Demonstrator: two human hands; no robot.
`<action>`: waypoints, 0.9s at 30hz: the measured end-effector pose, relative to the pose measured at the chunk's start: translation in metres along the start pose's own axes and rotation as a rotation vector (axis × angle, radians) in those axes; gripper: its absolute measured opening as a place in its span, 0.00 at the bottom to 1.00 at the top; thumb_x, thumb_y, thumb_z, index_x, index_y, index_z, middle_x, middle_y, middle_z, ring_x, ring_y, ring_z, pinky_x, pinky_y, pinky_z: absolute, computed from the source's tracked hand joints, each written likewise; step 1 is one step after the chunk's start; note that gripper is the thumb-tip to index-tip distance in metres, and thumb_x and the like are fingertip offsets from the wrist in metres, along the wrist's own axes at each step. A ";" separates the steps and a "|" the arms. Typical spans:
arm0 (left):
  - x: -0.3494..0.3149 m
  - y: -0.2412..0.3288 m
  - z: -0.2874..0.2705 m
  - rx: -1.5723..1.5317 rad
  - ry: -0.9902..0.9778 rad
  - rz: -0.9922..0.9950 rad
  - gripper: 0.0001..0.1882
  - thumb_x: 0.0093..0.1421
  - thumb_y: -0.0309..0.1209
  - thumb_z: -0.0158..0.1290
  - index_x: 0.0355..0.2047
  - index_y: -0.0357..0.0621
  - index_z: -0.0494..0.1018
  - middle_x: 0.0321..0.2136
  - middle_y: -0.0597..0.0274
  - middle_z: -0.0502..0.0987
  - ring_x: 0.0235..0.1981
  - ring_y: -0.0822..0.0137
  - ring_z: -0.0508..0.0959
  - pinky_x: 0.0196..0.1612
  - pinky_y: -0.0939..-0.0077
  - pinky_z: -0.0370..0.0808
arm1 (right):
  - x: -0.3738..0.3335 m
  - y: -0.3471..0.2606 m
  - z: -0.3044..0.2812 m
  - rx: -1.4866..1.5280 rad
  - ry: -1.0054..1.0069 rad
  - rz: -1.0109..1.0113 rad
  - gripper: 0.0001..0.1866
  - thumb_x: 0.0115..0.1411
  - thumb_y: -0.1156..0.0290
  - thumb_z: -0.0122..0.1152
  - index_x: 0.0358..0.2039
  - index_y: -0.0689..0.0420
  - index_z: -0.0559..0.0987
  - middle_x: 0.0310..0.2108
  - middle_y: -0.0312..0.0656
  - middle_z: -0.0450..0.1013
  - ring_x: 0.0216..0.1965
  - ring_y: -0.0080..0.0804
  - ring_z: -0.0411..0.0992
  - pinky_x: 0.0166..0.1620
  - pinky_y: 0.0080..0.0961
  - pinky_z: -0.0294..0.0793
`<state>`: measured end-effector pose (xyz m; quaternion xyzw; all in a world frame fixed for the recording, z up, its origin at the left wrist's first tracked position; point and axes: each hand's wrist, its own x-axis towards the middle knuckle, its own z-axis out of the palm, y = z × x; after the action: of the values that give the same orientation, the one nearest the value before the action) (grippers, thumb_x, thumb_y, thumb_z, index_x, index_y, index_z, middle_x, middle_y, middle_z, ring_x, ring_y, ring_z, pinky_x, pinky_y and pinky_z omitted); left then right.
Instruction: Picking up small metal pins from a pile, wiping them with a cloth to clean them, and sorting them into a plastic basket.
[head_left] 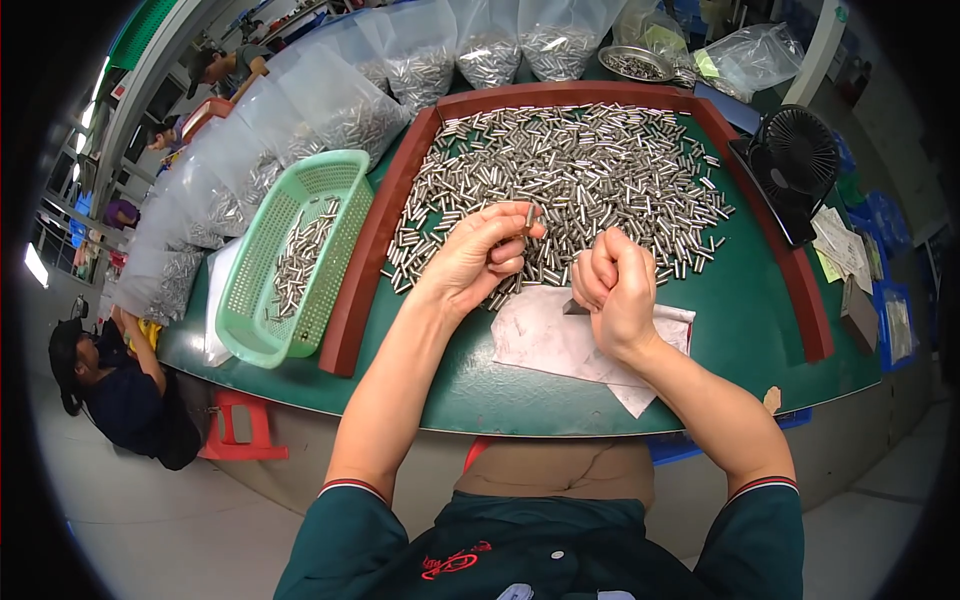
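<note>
Between the thumb and forefinger of my left hand point(478, 258) is a small metal pin point(530, 216), held upright over the near edge of a wide heap of pins point(570, 160). My right hand point(618, 290) is closed in a fist just to the right of it. A dark pointed piece point(575, 308) pokes out under that fist; what it belongs to is hidden by the fingers. Below both hands a stained white cloth point(540, 345) lies on the green tabletop point(465, 385).
Dark red wooden rails point(362, 270) frame the heap. Left of them stands a green perforated basket point(240, 320) with pins inside. Clear bags of pins point(415, 65) line the far and left sides. A black fan point(795, 155) stands right. A person point(125, 390) sits at left.
</note>
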<state>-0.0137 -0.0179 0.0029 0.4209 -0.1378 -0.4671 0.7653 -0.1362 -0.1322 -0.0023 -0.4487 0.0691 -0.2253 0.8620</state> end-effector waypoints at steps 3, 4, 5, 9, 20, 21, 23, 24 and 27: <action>0.000 -0.001 -0.001 0.039 0.010 0.006 0.08 0.54 0.23 0.48 0.35 0.36 0.69 0.26 0.60 0.73 0.13 0.84 0.56 0.15 0.92 0.53 | 0.000 -0.001 0.001 -0.005 0.002 -0.002 0.20 0.57 0.65 0.36 0.09 0.53 0.54 0.06 0.31 0.49 0.09 0.17 0.44 0.13 0.17 0.43; 0.000 -0.001 -0.001 0.075 0.019 0.015 0.08 0.54 0.24 0.49 0.35 0.36 0.69 0.26 0.60 0.73 0.13 0.84 0.56 0.16 0.92 0.53 | 0.000 -0.001 0.001 -0.008 0.002 -0.005 0.20 0.57 0.65 0.36 0.09 0.53 0.54 0.06 0.31 0.49 0.09 0.17 0.44 0.13 0.17 0.43; -0.001 -0.002 -0.001 0.075 0.019 0.016 0.08 0.54 0.24 0.49 0.35 0.36 0.69 0.26 0.60 0.73 0.13 0.84 0.56 0.16 0.92 0.53 | 0.000 -0.001 0.001 -0.008 0.002 -0.005 0.20 0.57 0.65 0.36 0.09 0.53 0.54 0.06 0.31 0.49 0.09 0.17 0.44 0.13 0.17 0.43; -0.002 -0.004 0.000 0.123 0.005 0.055 0.09 0.54 0.26 0.50 0.36 0.37 0.70 0.25 0.61 0.73 0.14 0.84 0.57 0.16 0.92 0.54 | 0.000 -0.001 0.001 -0.008 0.002 0.002 0.19 0.56 0.66 0.35 0.09 0.54 0.54 0.06 0.31 0.49 0.09 0.17 0.44 0.13 0.17 0.44; -0.004 -0.005 0.001 0.184 -0.056 0.086 0.08 0.52 0.23 0.52 0.34 0.39 0.72 0.30 0.61 0.74 0.27 0.80 0.71 0.18 0.91 0.57 | 0.000 0.000 0.000 -0.018 0.005 0.000 0.19 0.56 0.66 0.35 0.09 0.54 0.54 0.06 0.32 0.49 0.09 0.17 0.45 0.13 0.17 0.44; -0.004 -0.005 0.001 0.192 -0.058 0.080 0.08 0.52 0.23 0.52 0.34 0.39 0.72 0.30 0.61 0.74 0.28 0.80 0.72 0.18 0.91 0.57 | 0.000 0.000 -0.001 -0.019 0.002 -0.003 0.20 0.56 0.66 0.36 0.09 0.54 0.54 0.06 0.32 0.49 0.09 0.17 0.45 0.13 0.17 0.44; -0.004 -0.004 0.000 0.201 -0.059 0.074 0.08 0.52 0.23 0.52 0.34 0.39 0.72 0.31 0.61 0.74 0.29 0.79 0.72 0.19 0.91 0.57 | 0.001 0.000 -0.001 -0.021 -0.001 -0.007 0.20 0.57 0.66 0.36 0.09 0.54 0.54 0.06 0.32 0.49 0.09 0.17 0.45 0.13 0.17 0.44; -0.004 -0.004 0.000 0.199 -0.075 0.077 0.08 0.52 0.23 0.52 0.34 0.39 0.72 0.31 0.61 0.74 0.28 0.80 0.72 0.19 0.91 0.57 | 0.001 0.000 -0.001 -0.016 -0.001 -0.002 0.20 0.57 0.65 0.36 0.09 0.54 0.54 0.06 0.31 0.49 0.09 0.17 0.45 0.13 0.17 0.44; -0.003 -0.005 0.001 0.205 -0.100 0.082 0.08 0.51 0.23 0.52 0.33 0.39 0.72 0.30 0.61 0.74 0.27 0.80 0.71 0.19 0.91 0.57 | 0.001 -0.001 -0.001 -0.011 -0.001 0.001 0.20 0.57 0.65 0.36 0.09 0.54 0.54 0.06 0.31 0.49 0.09 0.17 0.44 0.13 0.17 0.44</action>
<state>-0.0186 -0.0171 0.0003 0.4672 -0.2399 -0.4392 0.7289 -0.1360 -0.1340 -0.0026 -0.4537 0.0702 -0.2244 0.8596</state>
